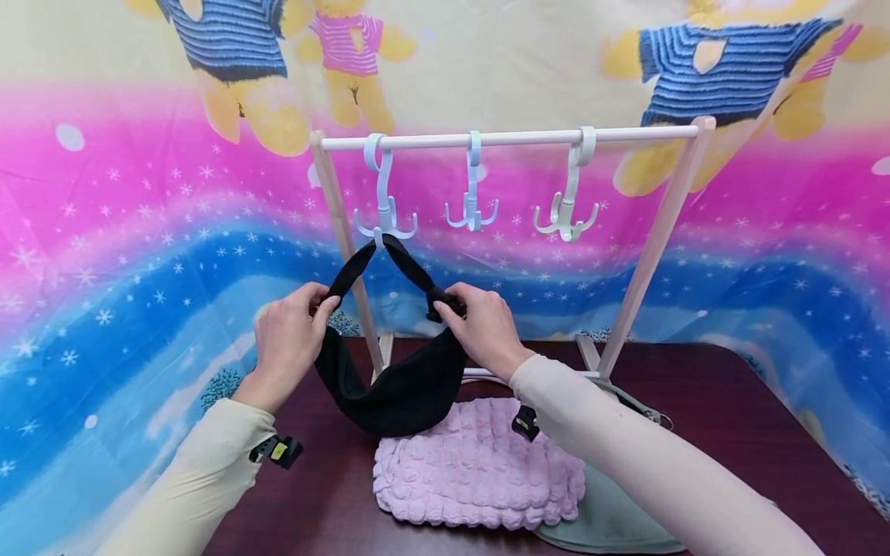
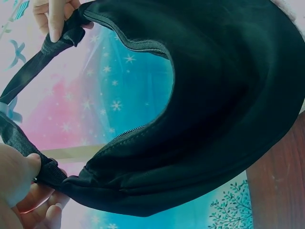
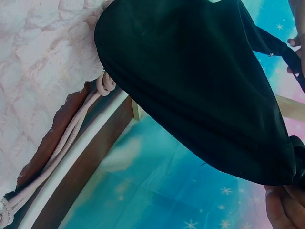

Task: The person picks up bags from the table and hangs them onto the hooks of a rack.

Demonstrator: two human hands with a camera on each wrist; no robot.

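A black shoulder bag (image 1: 403, 390) with a zipped opening hangs by its strap from the left hook (image 1: 382, 201), a bluish-white hanger with several prongs. My left hand (image 1: 288, 336) pinches the left side of the strap between thumb and fingers, just above the bag's body. On the other side my right hand (image 1: 487, 324) pinches the strap near its knot-like joint. In the left wrist view the zipper (image 2: 143, 49) runs along the bag's curved top edge. The strap's top loop lies over a front prong of the hook.
A wooden rack (image 1: 647, 255) carries two more hooks, a blue one (image 1: 473, 193) and a pale green one (image 1: 572, 193). Below the black bag lies a puffy pink bag (image 1: 480, 471), partly over a grey-green bag (image 1: 612, 510) on the dark red table (image 1: 306, 494). A printed cloth backdrop stands behind.
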